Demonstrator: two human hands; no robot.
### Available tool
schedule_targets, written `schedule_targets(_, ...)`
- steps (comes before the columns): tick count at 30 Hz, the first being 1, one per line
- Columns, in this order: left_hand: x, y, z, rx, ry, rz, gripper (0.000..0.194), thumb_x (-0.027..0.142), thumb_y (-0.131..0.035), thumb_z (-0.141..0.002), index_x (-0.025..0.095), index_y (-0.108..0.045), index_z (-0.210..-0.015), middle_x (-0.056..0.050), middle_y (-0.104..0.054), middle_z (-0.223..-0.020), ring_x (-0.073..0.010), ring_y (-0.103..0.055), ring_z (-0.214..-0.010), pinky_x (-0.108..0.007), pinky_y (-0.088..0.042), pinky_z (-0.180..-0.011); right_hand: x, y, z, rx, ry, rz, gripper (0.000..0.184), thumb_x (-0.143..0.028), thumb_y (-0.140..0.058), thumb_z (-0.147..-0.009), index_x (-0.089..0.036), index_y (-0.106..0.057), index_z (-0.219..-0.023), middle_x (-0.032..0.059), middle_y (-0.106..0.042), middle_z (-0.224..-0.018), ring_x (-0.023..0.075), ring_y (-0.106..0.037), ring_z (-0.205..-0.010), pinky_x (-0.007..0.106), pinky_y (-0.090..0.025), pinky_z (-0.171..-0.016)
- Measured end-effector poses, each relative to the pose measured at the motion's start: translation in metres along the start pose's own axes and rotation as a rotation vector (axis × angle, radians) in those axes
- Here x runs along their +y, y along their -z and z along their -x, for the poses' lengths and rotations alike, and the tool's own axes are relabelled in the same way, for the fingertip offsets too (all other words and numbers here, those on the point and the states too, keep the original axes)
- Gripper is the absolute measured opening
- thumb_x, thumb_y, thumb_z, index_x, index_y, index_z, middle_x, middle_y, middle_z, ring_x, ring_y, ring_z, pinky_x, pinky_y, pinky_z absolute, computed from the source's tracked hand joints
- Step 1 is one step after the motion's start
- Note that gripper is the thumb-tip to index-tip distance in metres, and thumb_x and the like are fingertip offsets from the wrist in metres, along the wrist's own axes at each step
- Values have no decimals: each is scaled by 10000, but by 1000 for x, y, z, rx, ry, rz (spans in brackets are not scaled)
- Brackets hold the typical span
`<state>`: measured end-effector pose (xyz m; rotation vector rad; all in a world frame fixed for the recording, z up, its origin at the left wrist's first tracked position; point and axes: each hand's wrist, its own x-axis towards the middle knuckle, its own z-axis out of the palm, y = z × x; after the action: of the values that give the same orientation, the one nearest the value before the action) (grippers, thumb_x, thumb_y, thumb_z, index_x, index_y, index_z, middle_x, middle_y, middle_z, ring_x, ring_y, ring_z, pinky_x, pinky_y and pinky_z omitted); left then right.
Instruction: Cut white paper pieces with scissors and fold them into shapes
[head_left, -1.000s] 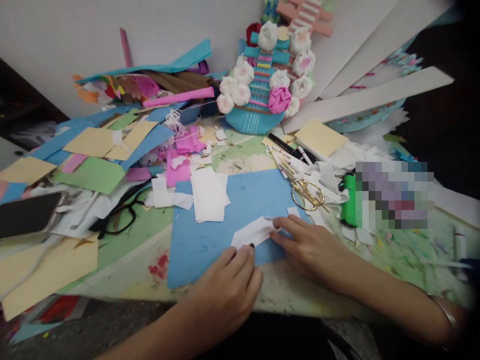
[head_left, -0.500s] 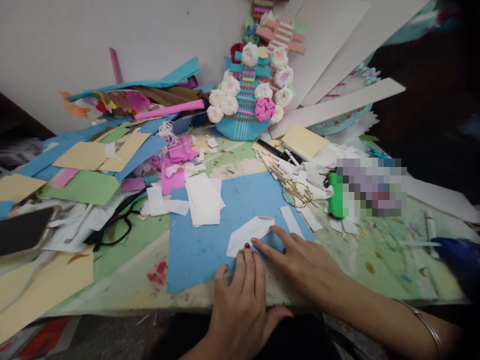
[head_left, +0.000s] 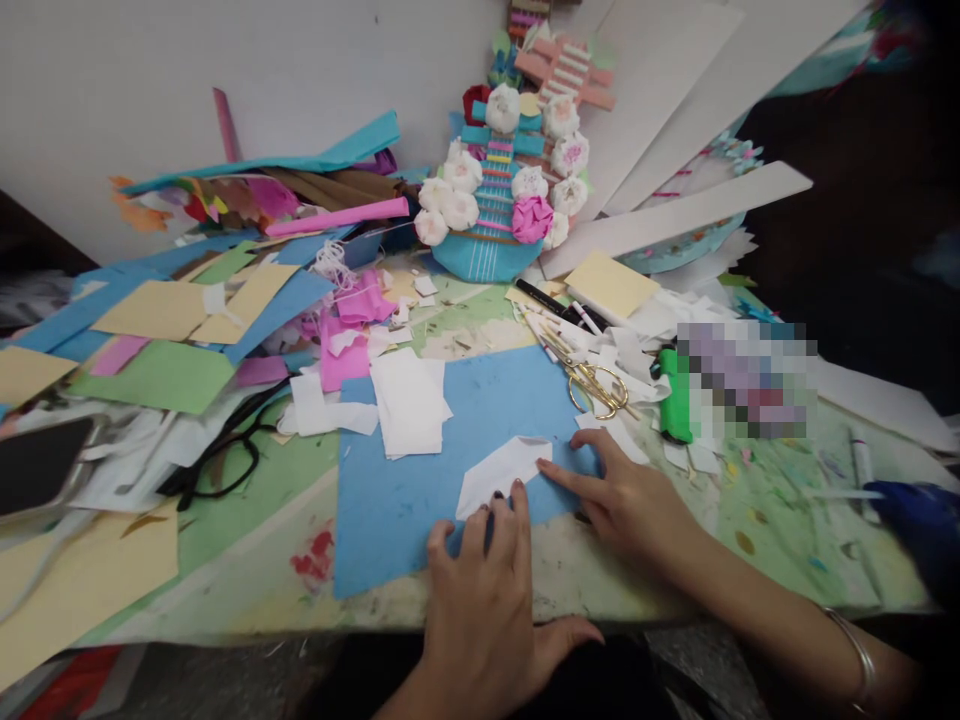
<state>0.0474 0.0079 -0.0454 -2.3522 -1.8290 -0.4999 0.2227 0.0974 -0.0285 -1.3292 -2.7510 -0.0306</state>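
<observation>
A folded white paper piece (head_left: 501,474) with slanted corners lies on a blue sheet (head_left: 397,530). My left hand (head_left: 484,590) rests its fingertips along the paper's lower edge, fingers spread, with the thumb out to the right. One finger of my right hand (head_left: 634,505) touches the paper's right end. Another finger reaches over the blue sheet's right part, beside a white strip (head_left: 611,432); the fingers are apart. A stack of white paper pieces (head_left: 407,405) lies farther back on the blue sheet. Gold-handled scissors (head_left: 598,388) lie at the sheet's upper right.
Glasses (head_left: 232,465), a phone (head_left: 41,470) and coloured paper (head_left: 157,375) cover the left side. A blue paper instrument model with flowers (head_left: 487,250) stands at the back. A green object (head_left: 675,395), a yellow pad (head_left: 611,285) and paper scraps lie to the right.
My right hand has shifted right, its index finger now over the strip's place while another finger touches the paper. My left fingers have spread slightly. The paper has barely moved.
</observation>
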Motion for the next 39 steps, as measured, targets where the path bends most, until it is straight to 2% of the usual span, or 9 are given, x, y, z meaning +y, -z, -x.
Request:
schedule_targets(5,-2,-3,4,48,5,14,960,806,-299,-750,65,-455,-1340,-183,-590,-1192,-315,-475,-1000,-536,-300,-811,3,1,-1,29,-30,-100,539,-95,-514,-779,-398,-606,-1215,100,-493,-1203,124,-589,-646,245,-444,-518)
schedule_targets(9,0,-2,4,41,23,21,967,786,-317,-766,8,-443,-1328,-202,-582,-1194,-314,-488,-983,-544,-306,-812,4,5,-4,-23,-62,-157,510,-101,-524,-790,-410,-627,-1182,98,-459,-1216,99,-563,-619,284,-476,-581)
schedule_targets(14,2,1,3,55,58,30,946,794,-305,-761,38,-488,-1298,-189,-610,-1159,-310,-509,-963,-552,-304,-841,3,9,-7,-60,-92,-162,496,-101,-535,-798,-428,-637,-1157,94,-448,-1224,97,-567,-619,301,-481,-608)
schedule_targets(20,-3,1,6,64,-17,30,917,772,-317,-780,38,-478,-1307,-197,-589,-1230,-321,-509,-1057,-617,-191,-981,2,17,-4,-59,6,-235,439,-89,-515,-814,-334,-669,-1144,108,-518,-1189,125,-599,-650,318,-492,-646)
schedule_targets(24,-25,6,4,20,-197,6,893,756,-294,-795,52,-469,-1315,-185,-554,-1296,-342,-467,-1182,-648,-64,-1049,12,37,-19,18,213,-406,358,-88,-463,-862,-236,-706,-1079,73,-645,-976,153,-625,-784,277,-488,-706)
schedule_targets(27,-54,17,-8,-131,-335,66,814,716,-315,-825,97,-443,-1337,-170,-496,-1368,-340,-394,-1289,-629,-58,-1078,24,46,-46,134,378,-422,362,-59,-457,-858,-217,-708,-1065,78,-668,-949,169,-611,-825,293,-482,-710)
schedule_targets(31,-95,33,-37,-327,-531,234,574,594,-427,-870,167,-515,-1245,-120,-526,-1353,-278,-380,-1330,-532,-107,-1137,35,32,-81,47,641,-483,366,-28,-464,-867,-232,-717,-1035,80,-664,-973,188,-559,-935,333,-477,-792)
schedule_targets(34,-115,37,-61,-395,-634,326,362,455,-504,-887,188,-557,-1125,-99,-564,-1316,-263,-389,-1329,-520,-95,-1150,33,14,-92,-14,678,-585,278,-79,-534,-872,-205,-713,-1044,88,-661,-970,192,-545,-948,344,-479,-819)
schedule_targets(39,-131,30,-85,-361,-671,351,431,471,-618,-801,174,-550,-1105,-119,-609,-1250,-310,-376,-1331,-574,-159,-1121,29,-2,-91,4,659,-641,193,-133,-633,-837,-200,-734,-987,91,-627,-954,184,-544,-918,341,-476,-821)
